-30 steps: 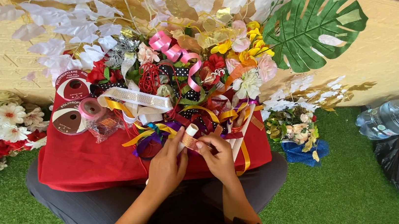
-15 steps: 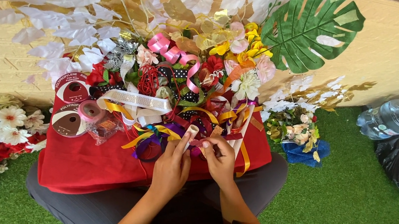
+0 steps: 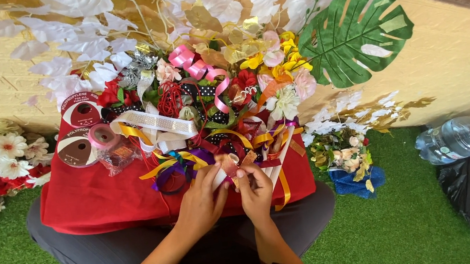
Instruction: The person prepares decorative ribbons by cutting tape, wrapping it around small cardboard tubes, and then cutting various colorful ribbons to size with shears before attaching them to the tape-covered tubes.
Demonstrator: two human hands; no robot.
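Ribbon piece: one small orange-gold ribbon piece [image 3: 228, 164] sits between both hands, above the red cloth's near edge.
Left hand [image 3: 200, 198]: fingers pinch the ribbon piece from the left.
Right hand [image 3: 255, 189]: fingers pinch it from the right.
Ribbon spools: two round spools [image 3: 76, 147] and one pink roll [image 3: 101, 135] lie well to the left.
Open room: bare red cloth [image 3: 91, 199] left of the hands.
Floor: green artificial grass [image 3: 397, 231]; one plastic bottle [image 3: 458, 137] lies at right.

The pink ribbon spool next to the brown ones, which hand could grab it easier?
Probably the left. The pink ribbon spool lies on the red cloth to the left of both hands; the left hand is nearer, while the right hand would have to cross over.
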